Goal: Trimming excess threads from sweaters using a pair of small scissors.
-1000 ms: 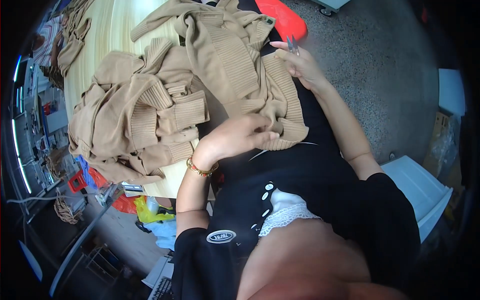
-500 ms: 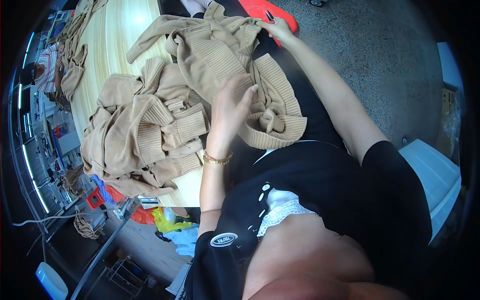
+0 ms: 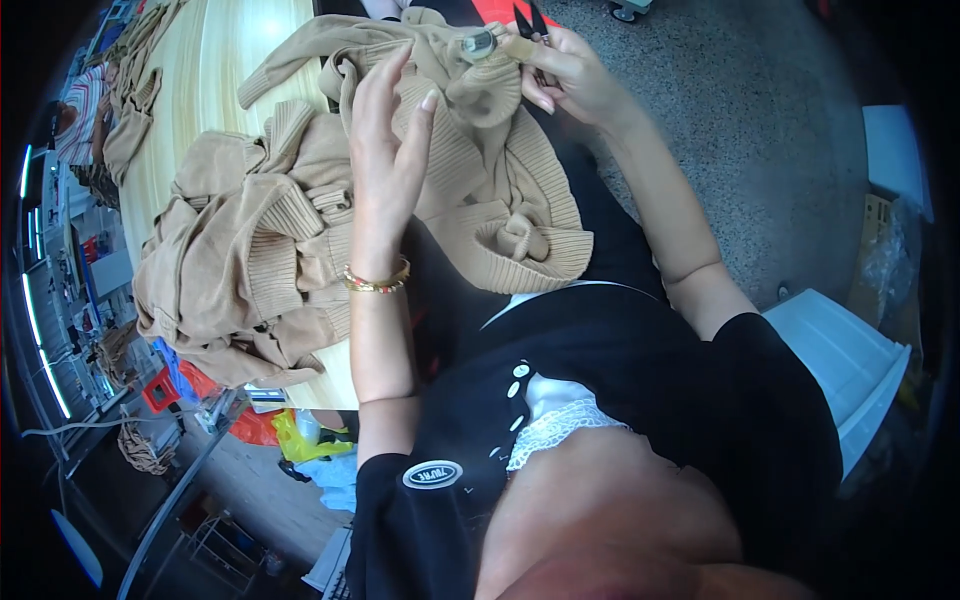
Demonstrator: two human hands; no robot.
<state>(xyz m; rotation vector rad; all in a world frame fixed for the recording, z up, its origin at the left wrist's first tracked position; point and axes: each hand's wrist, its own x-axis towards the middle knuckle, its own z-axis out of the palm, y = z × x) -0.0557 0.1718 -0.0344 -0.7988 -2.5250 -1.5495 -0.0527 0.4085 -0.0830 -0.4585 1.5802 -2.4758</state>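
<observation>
The right hand (image 3: 580, 80) is gripping dark snips (image 3: 532, 22), blades pointing away from the body; whether its thumb is also pinching the tan sweater (image 3: 545, 185) is unclear. The sweater's small greyish label (image 3: 478, 44) is lying just left of that thumb, making the right hand the nearer one. From there, the sweater is running lengthwise back toward the lap. The left hand (image 3: 388, 150) is hovering empty, fingers spread, with a sweater pile (image 3: 235, 235) sitting to its left.
</observation>
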